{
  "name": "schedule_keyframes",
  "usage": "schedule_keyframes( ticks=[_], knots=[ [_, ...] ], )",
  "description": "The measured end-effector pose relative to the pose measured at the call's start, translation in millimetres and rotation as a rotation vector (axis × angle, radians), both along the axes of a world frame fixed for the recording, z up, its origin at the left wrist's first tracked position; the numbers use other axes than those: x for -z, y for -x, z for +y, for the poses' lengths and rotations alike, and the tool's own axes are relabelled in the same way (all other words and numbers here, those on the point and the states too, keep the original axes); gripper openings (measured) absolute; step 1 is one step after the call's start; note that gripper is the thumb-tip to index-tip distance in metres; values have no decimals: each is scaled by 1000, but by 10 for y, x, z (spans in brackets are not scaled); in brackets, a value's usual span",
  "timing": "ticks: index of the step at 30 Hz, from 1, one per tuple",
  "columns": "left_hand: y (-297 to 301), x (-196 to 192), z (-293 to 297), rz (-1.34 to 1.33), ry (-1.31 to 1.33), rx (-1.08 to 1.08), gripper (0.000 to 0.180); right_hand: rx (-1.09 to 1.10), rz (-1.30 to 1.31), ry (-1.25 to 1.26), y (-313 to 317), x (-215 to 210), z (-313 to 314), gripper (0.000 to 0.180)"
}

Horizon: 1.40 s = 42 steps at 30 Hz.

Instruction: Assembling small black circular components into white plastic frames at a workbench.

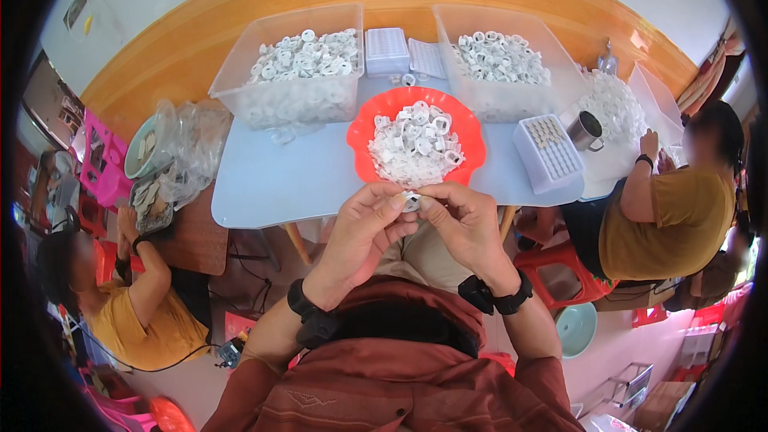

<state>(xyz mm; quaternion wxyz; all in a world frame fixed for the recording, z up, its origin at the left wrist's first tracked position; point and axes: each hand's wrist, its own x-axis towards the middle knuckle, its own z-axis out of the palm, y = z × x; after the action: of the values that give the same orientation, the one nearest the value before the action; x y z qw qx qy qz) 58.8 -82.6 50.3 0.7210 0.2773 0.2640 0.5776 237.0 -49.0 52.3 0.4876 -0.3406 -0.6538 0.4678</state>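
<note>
Between my two hands, just off the table's near edge, is a small round white plastic part. My left hand pinches it between thumb and fingertips, the other fingers curled. From the other side my right hand grips it with thumb and forefinger. Right beyond my fingers stands a red scalloped bowl, heaped with white ring-shaped parts at the back and small clear pieces at the front.
Two translucent bins of white parts stand at the back. A white tray with rows of round pieces and a metal mug sit right. People work at left and right; a red stool is nearby.
</note>
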Motion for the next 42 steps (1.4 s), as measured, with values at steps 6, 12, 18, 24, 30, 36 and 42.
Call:
schedule_keyframes(
  ticks=[6, 12, 18, 24, 30, 36, 42],
  knots=[
    [-63, -8, 1, 33, 47, 7, 25, 33, 9, 50, -37, 36, -4, 14],
    [-44, -11, 12, 47, 86, 20, 28, 37, -1, 78, -33, -24, 11, 14],
    [-30, 23, 40, 48, 107, 4, 28, 46, -14, 61, 3, 7, 56, 15],
    [-49, 38, 65, 67, 117, -17, 26, 66, -13, 35, 12, 32, 71, 13],
    [-75, 38, 79, 104, 108, -22, 25, 86, -54, 28, 3, 94, 98, 14],
    [-80, 53, 79, 100, 133, 8, 27, 120, -115, -25, -23, 81, 68, 15],
    [-101, 102, 77, 98, 144, 17, 28, 149, -169, -89, -66, 75, 43, 14]
  ],
)
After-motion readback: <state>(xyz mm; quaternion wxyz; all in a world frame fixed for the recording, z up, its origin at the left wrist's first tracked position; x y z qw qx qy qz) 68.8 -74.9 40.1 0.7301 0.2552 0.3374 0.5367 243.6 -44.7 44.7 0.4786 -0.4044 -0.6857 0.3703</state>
